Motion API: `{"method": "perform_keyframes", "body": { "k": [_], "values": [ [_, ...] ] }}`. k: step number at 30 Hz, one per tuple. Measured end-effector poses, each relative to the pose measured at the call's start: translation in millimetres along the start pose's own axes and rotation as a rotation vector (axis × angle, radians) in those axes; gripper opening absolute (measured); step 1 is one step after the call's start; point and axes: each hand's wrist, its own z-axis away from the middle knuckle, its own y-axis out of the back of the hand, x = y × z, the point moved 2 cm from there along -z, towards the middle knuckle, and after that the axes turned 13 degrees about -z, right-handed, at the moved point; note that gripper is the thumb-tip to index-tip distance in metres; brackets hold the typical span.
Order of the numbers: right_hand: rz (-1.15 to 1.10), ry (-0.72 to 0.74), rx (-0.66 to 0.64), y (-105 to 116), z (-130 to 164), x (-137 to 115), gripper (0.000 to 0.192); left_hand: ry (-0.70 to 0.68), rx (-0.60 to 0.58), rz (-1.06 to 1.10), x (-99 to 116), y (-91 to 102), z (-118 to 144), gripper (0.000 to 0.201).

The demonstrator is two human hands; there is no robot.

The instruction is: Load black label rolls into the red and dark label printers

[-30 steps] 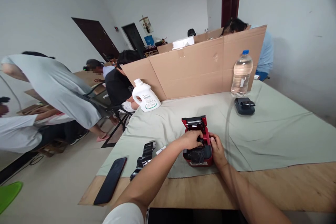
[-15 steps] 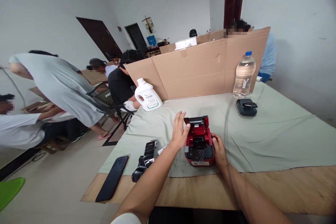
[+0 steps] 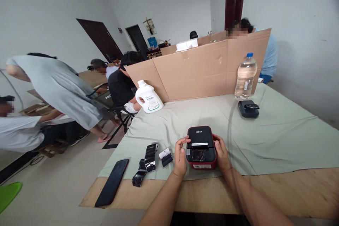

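A small red and black label printer (image 3: 200, 147) sits on the cloth in front of me, its black lid down. A dark, shiny strip lies across its front slot. My left hand (image 3: 181, 155) is against the printer's left side, with bent fingers at the lid's edge. Along the right side, my right hand (image 3: 221, 152) grips the red body, some fingers hidden behind it. Left of the printer lie a small white and black roll (image 3: 166, 157) and a longer unrolled strip of shiny black labels (image 3: 150, 159).
A dark phone (image 3: 112, 182) lies at the table's left edge. Behind stand a white jug (image 3: 149, 98), a cardboard screen (image 3: 193, 74) and a water bottle (image 3: 245, 77). A small black device (image 3: 248, 109) rests on the right. Several people sit or stand beyond.
The printer's lid has swung from raised to down. My left hand has dropped from beside the raised lid to the printer's left side, uncovering the small roll.
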Motion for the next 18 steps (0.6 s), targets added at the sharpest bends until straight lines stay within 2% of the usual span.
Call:
{"method": "perform_keyframes", "body": {
  "k": [5, 10, 18],
  "values": [
    [-0.035, -0.011, -0.043, 2.3, -2.9, 4.5, 0.048, -0.088, 0.053, -0.082, -2.9, -10.2, 10.2, 0.040],
    [-0.082, -0.049, -0.068, 4.2, -6.7, 9.1, 0.055, -0.163, 0.086, -0.158, -1.8, -11.3, 10.2, 0.036],
    [-0.080, -0.024, -0.110, 0.9, -6.1, 2.1, 0.051, -0.186, 0.101, -0.189, -0.8, -11.8, 10.5, 0.034]
  ]
}}
